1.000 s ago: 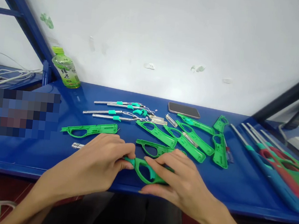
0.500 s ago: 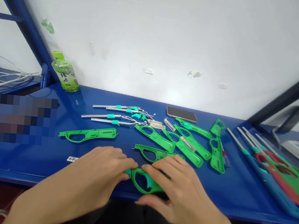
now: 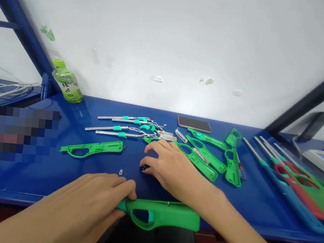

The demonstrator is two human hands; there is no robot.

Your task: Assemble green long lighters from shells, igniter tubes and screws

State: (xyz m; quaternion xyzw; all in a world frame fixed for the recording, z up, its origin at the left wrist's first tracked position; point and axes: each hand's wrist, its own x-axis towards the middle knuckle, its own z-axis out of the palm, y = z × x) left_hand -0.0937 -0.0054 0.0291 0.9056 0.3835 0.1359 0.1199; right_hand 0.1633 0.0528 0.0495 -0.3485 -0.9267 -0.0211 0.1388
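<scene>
My left hand is closed around the front end of a green utility lighter at the table's near edge. The lighter lies sideways, with a teal trigger inside its loop and a small metal pin on its upper edge. My right hand is off the lighter, low over the table beyond it. Its fingers are curled, with a tiny dark, shiny bit showing between the fingertips. What else it covers is hidden. A green lighter shell half lies to the left. A small pale clip-like piece sits between the hands.
Several metal lighter tubes with wires lie behind. More green shells and clear tanks are to the right, near a phone. Whole lighters lie far right. A bottle stands at the back left.
My right hand has let go of the lighter and moved up over the table, covering a green shell half seen before. My left hand has brought the lighter slightly nearer.
</scene>
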